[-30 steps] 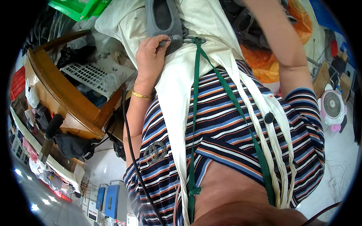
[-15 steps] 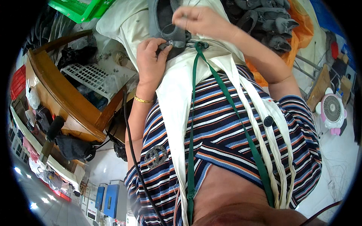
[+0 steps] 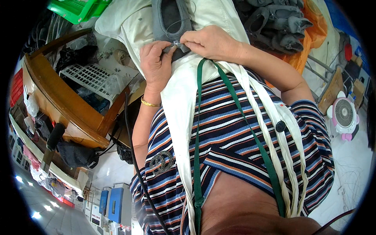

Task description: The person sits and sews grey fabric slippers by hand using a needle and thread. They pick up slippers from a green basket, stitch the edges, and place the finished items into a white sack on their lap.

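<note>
A dark grey fabric shoe (image 3: pixel 158 24) lies on the white apron (image 3: pixel 127 25) over my lap, its opening facing up. At its near end sits a small shiny ornament (image 3: pixel 176 43) by a strip of grey fabric. My left hand (image 3: pixel 156 66) is closed, thumb and fingers pinching the shoe's near end beside the ornament. From the other side my right hand (image 3: pixel 213 43) meets it, closed in a pinch right at the ornament. What its fingertips hold is too small to make out. A thin thread (image 3: pixel 172 25) loops across the shoe's opening.
Several grey shoes (image 3: pixel 274 25) are heaped on an orange sheet (image 3: pixel 315 33) at the far right. A wooden frame (image 3: pixel 58 105) with a white plastic basket (image 3: pixel 90 80) stands on the left. A green crate (image 3: pixel 80 9) is at far left, a small fan (image 3: pixel 344 111) at right.
My right hand has come down from above the shoe's opening to the ornament, beside my left hand. The shoe shows a little farther from me, and my left hand keeps its pinch.
</note>
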The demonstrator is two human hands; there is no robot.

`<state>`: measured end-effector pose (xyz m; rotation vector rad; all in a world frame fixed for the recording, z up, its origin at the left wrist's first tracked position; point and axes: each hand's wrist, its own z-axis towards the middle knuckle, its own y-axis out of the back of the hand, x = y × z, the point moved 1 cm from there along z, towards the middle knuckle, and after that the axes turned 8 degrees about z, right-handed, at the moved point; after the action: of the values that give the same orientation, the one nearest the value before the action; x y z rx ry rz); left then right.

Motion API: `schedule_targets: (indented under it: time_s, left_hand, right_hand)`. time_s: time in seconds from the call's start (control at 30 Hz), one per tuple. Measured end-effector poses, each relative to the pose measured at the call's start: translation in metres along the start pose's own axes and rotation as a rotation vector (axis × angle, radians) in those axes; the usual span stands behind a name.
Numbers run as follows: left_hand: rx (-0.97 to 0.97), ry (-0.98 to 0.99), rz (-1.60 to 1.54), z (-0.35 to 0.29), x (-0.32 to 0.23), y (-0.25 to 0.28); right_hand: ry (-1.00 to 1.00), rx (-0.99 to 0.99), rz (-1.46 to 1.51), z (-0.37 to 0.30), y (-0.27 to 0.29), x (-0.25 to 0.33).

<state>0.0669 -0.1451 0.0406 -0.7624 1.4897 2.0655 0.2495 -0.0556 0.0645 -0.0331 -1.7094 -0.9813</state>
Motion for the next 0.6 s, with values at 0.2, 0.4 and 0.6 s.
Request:
schedule_targets:
  time_s: [0.2, 0.4, 0.6]
  left_hand:
    - [-0.019, -0.026, 0.002, 0.0, 0.001, -0.001]
    - [-0.043, -0.068, 0.017, 0.0, 0.002, -0.002]
    - [-0.045, -0.026, 0.028, -0.002, 0.003, -0.003]
  right_hand:
    - [0.049, 0.016, -0.061, 0.001, 0.004, 0.001]
    - [-0.054, 0.08, -0.126, 0.005, -0.002, 0.014]
    - [-0.089, 0.074, -0.023, 0.013, -0.013, 0.009]
